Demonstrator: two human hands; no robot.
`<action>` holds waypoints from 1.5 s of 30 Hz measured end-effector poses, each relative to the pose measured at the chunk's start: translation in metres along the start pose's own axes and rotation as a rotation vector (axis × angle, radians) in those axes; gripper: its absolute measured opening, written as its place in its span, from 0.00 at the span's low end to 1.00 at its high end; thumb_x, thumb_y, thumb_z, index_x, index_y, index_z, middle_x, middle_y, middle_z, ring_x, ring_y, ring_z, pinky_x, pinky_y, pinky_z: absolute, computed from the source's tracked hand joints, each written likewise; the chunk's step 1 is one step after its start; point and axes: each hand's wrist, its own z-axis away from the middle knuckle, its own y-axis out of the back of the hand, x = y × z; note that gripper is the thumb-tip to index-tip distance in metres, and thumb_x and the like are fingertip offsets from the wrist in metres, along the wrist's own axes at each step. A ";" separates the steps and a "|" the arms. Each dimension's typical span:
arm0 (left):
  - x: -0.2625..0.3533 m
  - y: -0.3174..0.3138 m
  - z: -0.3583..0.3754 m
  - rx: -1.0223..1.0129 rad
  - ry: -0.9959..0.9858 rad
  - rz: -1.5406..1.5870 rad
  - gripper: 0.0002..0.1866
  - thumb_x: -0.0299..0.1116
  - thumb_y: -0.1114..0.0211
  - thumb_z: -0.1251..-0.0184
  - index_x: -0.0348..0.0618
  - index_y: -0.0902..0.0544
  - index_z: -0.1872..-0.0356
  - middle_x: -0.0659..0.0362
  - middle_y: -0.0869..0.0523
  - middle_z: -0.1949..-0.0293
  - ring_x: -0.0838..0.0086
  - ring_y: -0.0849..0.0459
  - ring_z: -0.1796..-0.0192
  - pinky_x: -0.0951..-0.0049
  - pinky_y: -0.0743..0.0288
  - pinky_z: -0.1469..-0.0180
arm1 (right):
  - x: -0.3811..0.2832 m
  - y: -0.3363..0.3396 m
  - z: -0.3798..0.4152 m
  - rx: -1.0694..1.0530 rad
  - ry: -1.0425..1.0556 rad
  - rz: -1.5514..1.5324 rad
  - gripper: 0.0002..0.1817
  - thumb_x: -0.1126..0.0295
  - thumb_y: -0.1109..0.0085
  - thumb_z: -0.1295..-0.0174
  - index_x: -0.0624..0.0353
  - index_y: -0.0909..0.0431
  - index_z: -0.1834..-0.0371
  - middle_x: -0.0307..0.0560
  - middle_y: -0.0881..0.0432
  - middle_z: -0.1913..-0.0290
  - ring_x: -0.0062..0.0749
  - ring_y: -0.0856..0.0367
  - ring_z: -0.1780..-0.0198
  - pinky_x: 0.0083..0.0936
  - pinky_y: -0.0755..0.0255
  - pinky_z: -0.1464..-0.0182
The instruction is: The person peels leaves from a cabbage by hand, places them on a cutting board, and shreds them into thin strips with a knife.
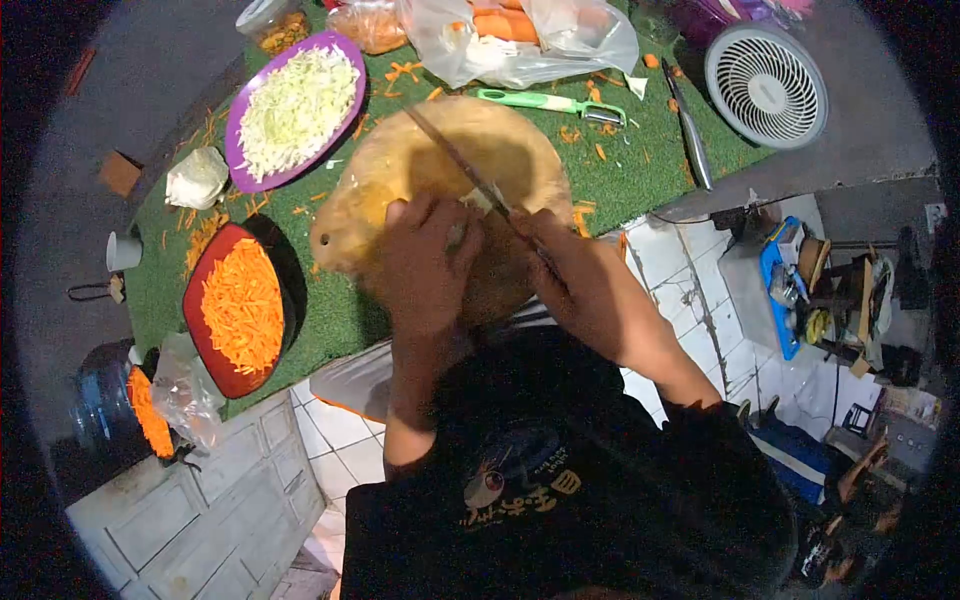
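Note:
My right hand point(570, 262) is closed around the handle of a knife point(455, 152), whose long blade slants up and left over a round wooden cutting board point(385, 165). My left hand point(432, 250) rests over the board with curled fingers, close to the blade. A small pale vegetable piece point(478, 200) shows between those fingers and the knife; its exact kind is hard to make out. Shade and my hands hide the board's lower part. Just beyond the board lies a green-handled peeler point(530, 100).
Shredded cabbage fills a purple plate point(238, 165); carrot strips fill a red bowl point(193, 300). Behind are a plastic bag of carrots point(620, 45), a second knife point(690, 135) and a small fan point(768, 90). Carrot scraps litter the green mat point(340, 315). Another person point(800, 450) is at lower right.

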 end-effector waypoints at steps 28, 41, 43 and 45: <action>0.003 0.004 -0.001 -0.025 0.042 -0.022 0.12 0.31 0.30 0.46 0.42 0.18 0.60 0.51 0.20 0.60 0.52 0.25 0.53 0.54 0.30 0.50 | 0.000 -0.019 0.006 -0.014 0.078 0.671 0.24 0.77 0.53 0.36 0.65 0.35 0.35 0.67 0.18 0.60 0.62 0.15 0.67 0.51 0.19 0.68; -0.009 -0.001 -0.001 -0.057 0.008 -0.037 0.13 0.35 0.30 0.45 0.42 0.19 0.60 0.50 0.20 0.55 0.49 0.26 0.47 0.52 0.33 0.44 | 0.001 -0.023 0.007 -0.044 0.056 0.735 0.22 0.78 0.53 0.35 0.64 0.35 0.36 0.65 0.17 0.66 0.60 0.14 0.68 0.49 0.18 0.68; -0.009 -0.001 -0.002 -0.069 0.058 0.018 0.14 0.36 0.30 0.44 0.42 0.18 0.60 0.49 0.19 0.54 0.48 0.25 0.47 0.51 0.32 0.43 | 0.000 -0.024 -0.005 -0.060 0.050 0.701 0.22 0.77 0.53 0.35 0.63 0.35 0.36 0.65 0.18 0.66 0.60 0.14 0.68 0.49 0.18 0.68; -0.014 -0.007 0.003 -0.013 0.014 -0.020 0.14 0.36 0.30 0.43 0.42 0.18 0.59 0.49 0.19 0.54 0.47 0.24 0.47 0.51 0.32 0.42 | 0.003 -0.024 -0.006 -0.073 0.050 0.667 0.22 0.77 0.53 0.35 0.61 0.34 0.36 0.65 0.18 0.66 0.60 0.14 0.68 0.48 0.18 0.68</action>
